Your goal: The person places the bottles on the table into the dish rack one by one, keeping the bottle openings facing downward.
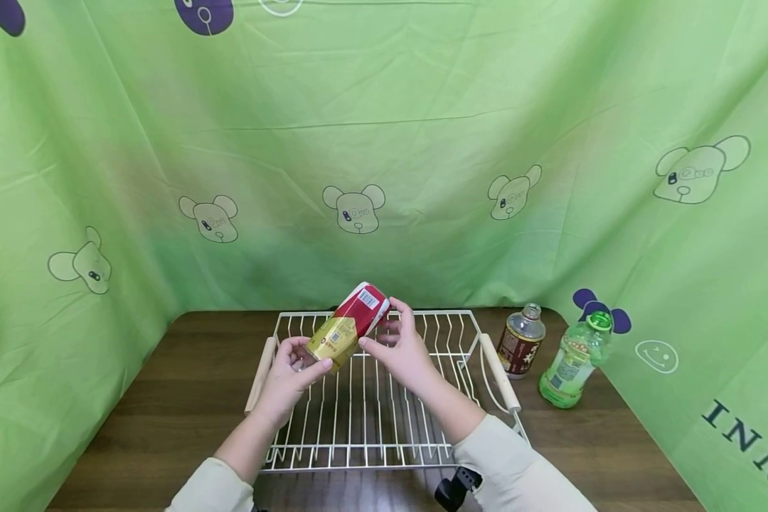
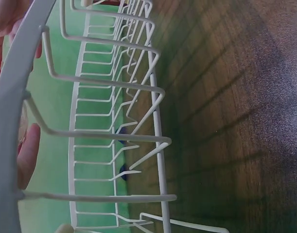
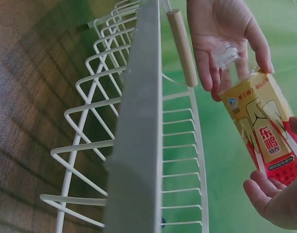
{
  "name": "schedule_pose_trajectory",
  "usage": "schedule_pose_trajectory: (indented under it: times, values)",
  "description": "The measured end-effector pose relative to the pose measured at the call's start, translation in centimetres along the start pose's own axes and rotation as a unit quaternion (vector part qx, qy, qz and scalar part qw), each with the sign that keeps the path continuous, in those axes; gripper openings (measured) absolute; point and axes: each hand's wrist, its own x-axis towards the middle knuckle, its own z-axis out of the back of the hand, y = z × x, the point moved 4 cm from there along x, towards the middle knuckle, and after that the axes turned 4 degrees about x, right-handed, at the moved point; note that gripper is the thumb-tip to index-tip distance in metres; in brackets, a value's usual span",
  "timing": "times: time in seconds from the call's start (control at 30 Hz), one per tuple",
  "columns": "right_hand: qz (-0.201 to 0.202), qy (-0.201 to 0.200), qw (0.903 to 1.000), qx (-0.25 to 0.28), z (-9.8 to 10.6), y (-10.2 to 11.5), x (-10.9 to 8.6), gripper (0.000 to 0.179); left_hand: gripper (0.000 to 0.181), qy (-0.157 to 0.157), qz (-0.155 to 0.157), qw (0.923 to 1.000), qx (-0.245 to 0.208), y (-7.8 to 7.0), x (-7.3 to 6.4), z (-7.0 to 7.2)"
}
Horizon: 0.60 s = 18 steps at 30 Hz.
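A plastic drink bottle (image 1: 352, 326) with a red and gold label is held tilted above a white wire rack (image 1: 365, 446). My left hand (image 1: 280, 387) holds its gold end, where a clear neck (image 3: 225, 54) shows in the right wrist view. At the red base, my right hand (image 1: 411, 358) grips with thumb and fingers. The label's gold front faces the right wrist camera, both hands around its ends. The left wrist view has mostly rack wires; parts of the hands show at its left edge, the bottle nearly hidden.
Pale wooden handles (image 1: 500, 373) flank the rack on the brown wooden table (image 1: 166, 419). To its right stand a clear bottle with a dark red label (image 1: 520, 348) and a green bottle (image 1: 569, 366). A green printed cloth (image 1: 358, 142) hangs behind and along both sides.
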Motion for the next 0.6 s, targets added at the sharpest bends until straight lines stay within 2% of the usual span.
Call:
schedule_pose_trajectory:
  times: [0.3, 0.6]
  values:
    - [0.006, 0.002, 0.9997, 0.021, -0.3, 0.3, 0.0, 0.091, 0.059, 0.054, 0.003, 0.9985, -0.007, 0.1, -0.3, -1.1]
    - [-0.026, 0.004, 0.9978, 0.061, -0.7, 0.2, 0.2, 0.092, 0.058, 0.05, 0.011, 0.9987, 0.004, 0.3, -0.4, -1.6]
